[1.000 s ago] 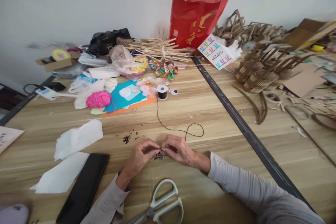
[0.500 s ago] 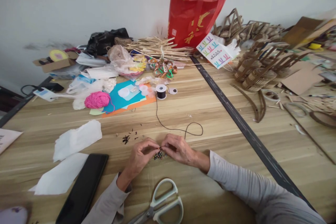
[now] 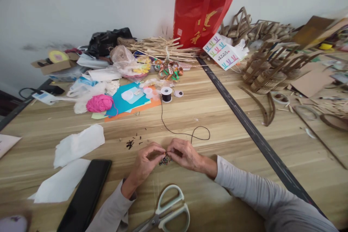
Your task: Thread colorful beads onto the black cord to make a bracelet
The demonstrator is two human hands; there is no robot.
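Hands are almost exactly where they were a second ago; the whole view has merely slipped a touch, and nothing on the table seems to have been moved by them. The left hand (image 3: 143, 161) pinches a tiny reddish piece (image 3: 164, 153) between thumb and forefinger, too small to make out properly. The right hand (image 3: 185, 155) is pinched just beside it, its fingertips closed on a thin dark strand that looks to be the black cord (image 3: 174, 132). Under the fingertips sits a cluster of little round beads (image 3: 163, 161).

Beyond the hands, the cord makes a loose loop and runs back to its white-flanged spool (image 3: 166, 95). Short black bits (image 3: 129, 144) are scattered ahead of the left hand. Nearer the person than both hands lie scissors (image 3: 155, 220) with pale, rounded plastic handles.

The table (image 3: 231, 141) has a streaky wood grain, crossed right of the hands by a dark strip (image 3: 239, 113). Left of them are torn-edged white paper (image 3: 78, 145) and a smooth black slab (image 3: 84, 195). Farther off: fluffy pink yarn (image 3: 99, 103), a glossy red bag (image 3: 201, 14) by the plain wall (image 3: 95, 0), and, to the far right, woven baskets (image 3: 268, 79).
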